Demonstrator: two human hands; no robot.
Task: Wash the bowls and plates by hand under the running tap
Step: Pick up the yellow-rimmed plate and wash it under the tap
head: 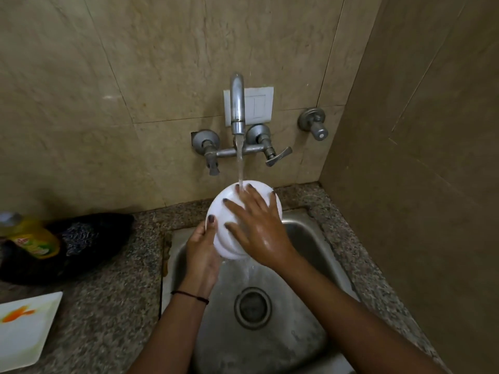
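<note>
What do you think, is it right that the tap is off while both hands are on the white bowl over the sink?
No: the tap is running, water streaming onto the white bowl and right hand, as the head view shows. The rest stands.

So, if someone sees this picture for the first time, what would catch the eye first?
First the white bowl, held in the middle above the sink, right under the water stream from the wall tap. The left hand holds its rim and the right hand lies spread on its outer side. Then, at the left on the counter, the yellow bottle and the square white plate with an orange stain.
</note>
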